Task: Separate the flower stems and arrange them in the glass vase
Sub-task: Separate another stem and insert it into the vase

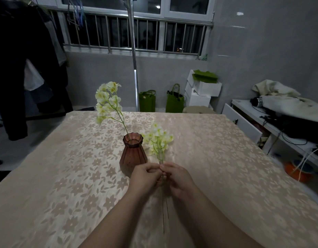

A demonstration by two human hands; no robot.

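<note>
A ribbed, reddish-brown glass vase (133, 154) stands near the middle of the table (56, 176). One tall stem of pale yellow-white flowers (108, 101) stands in it and leans to the left. My left hand (145, 178) and my right hand (177, 178) meet just in front of the vase, to its right. Both pinch a small bunch of flower stems (159, 140) whose blooms rise above my fingers. Two thin dark stem ends hang down between my wrists toward the table's near edge.
A floral beige cloth covers the table. Behind it stand a metal pole (134, 68), two green bags (174, 101) and stacked white boxes (201, 90). Dark clothes (20, 59) hang at the left. A white desk (262, 120) with cables and fabric sits at the right.
</note>
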